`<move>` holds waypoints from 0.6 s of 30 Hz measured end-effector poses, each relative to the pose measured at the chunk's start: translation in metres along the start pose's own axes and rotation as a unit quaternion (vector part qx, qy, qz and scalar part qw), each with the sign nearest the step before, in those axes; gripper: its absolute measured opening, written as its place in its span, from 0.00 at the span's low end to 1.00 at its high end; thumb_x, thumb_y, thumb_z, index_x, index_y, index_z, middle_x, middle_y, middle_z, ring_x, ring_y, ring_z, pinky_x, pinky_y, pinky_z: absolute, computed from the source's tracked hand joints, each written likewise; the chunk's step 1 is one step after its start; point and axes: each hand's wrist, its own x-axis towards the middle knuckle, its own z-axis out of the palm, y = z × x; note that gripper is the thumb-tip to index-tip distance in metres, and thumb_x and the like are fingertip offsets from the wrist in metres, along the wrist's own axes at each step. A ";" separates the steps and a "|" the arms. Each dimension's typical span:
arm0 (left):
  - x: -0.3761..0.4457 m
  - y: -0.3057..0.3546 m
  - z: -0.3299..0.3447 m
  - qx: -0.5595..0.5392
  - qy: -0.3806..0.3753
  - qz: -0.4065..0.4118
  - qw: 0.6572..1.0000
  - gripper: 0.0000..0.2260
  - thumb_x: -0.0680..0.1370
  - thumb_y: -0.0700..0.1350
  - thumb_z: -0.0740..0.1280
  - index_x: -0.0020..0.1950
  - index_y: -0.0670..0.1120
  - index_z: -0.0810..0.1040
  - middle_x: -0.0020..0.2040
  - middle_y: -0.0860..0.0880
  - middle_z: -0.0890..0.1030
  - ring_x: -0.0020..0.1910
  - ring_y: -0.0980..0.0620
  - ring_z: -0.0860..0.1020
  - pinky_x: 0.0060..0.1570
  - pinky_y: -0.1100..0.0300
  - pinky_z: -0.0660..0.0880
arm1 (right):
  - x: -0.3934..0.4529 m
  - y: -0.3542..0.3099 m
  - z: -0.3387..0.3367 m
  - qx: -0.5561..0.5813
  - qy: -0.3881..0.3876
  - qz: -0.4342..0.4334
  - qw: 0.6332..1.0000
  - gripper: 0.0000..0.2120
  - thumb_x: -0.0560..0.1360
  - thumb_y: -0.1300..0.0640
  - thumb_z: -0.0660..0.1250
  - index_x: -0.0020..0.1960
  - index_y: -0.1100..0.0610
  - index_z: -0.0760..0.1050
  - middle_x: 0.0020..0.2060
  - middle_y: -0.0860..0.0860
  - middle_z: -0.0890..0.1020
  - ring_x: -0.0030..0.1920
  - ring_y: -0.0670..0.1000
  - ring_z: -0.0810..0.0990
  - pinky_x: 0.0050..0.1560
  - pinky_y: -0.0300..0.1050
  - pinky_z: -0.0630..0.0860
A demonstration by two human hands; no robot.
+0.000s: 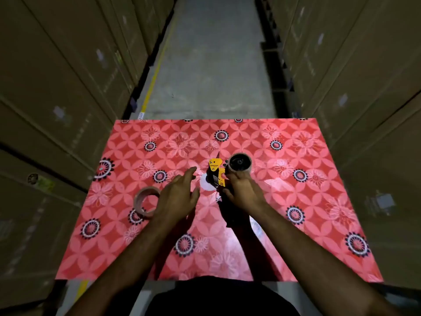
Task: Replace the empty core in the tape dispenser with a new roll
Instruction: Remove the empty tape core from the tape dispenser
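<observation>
While the right hand (242,192) has its fingers wrapped tight around the dark handle of the tape dispenser (217,172), the left hand (180,195) is holding nothing, fingers spread loosely and pointing forward, palm down over the table (319,224). The dispenser sticks out past the right fingertips, yellow plate facing up and a pointy blade tip at its far end. Just beyond the right knuckles sits the empty core (240,164), a brown cardboard ring on the dispenser's spool, so it looks like it's not off yet. You can see a dark hub inside it.

The new roll (147,201) lies flat-ish on the table right beside the left hand, on the outer side of it, close to the little-finger edge. Can't tell if the hand actually touches it or just hovers near. It's a brownish ring, tilted a bit toward the camera.

Between the two sets of fingertips there's a small gap, with a bright white glare spot on the red flowery tablecloth underneath.
</observation>
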 end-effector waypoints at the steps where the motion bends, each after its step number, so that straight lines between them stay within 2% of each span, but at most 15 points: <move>1: 0.000 -0.001 0.001 -0.003 -0.007 -0.003 1.000 0.27 0.81 0.51 0.65 0.78 0.51 0.61 0.64 0.46 0.81 0.59 0.44 0.80 0.54 0.49 0.80 | 0.002 -0.004 0.003 -0.013 -0.012 0.000 1.000 0.23 0.79 0.48 0.66 0.69 0.58 0.72 0.66 0.59 0.76 0.68 0.61 0.70 0.61 0.54 0.76; 6: 0.000 -0.009 0.007 -0.009 -0.021 -0.010 1.000 0.26 0.81 0.51 0.65 0.78 0.51 0.63 0.64 0.46 0.81 0.56 0.46 0.81 0.53 0.49 0.80 | 0.004 -0.009 0.013 0.002 0.005 0.020 1.000 0.16 0.79 0.52 0.67 0.63 0.59 0.74 0.60 0.57 0.78 0.66 0.60 0.70 0.51 0.54 0.77; 10: 0.001 -0.014 0.015 -0.013 -0.034 -0.011 0.999 0.24 0.81 0.51 0.64 0.77 0.52 0.63 0.63 0.46 0.81 0.48 0.48 0.81 0.51 0.51 0.80 | -0.006 -0.005 0.020 0.018 0.030 0.010 0.999 0.14 0.77 0.57 0.69 0.62 0.58 0.75 0.59 0.56 0.80 0.65 0.58 0.71 0.46 0.53 0.78; 14: 0.001 -0.014 0.023 -0.030 -0.044 -0.017 0.998 0.23 0.81 0.51 0.64 0.76 0.52 0.65 0.63 0.45 0.80 0.51 0.48 0.81 0.53 0.50 0.79 | -0.020 -0.003 0.031 0.081 0.040 -0.008 0.996 0.16 0.77 0.57 0.69 0.64 0.57 0.76 0.60 0.56 0.80 0.65 0.57 0.73 0.53 0.50 0.77; 18: 0.013 -0.006 0.028 -0.074 -0.048 -0.036 0.996 0.20 0.82 0.50 0.64 0.73 0.50 0.70 0.63 0.48 0.82 0.57 0.48 0.80 0.56 0.49 0.78 | -0.019 0.013 0.022 0.226 0.131 0.083 0.962 0.14 0.77 0.59 0.69 0.62 0.58 0.80 0.56 0.57 0.83 0.58 0.56 0.80 0.56 0.49 0.78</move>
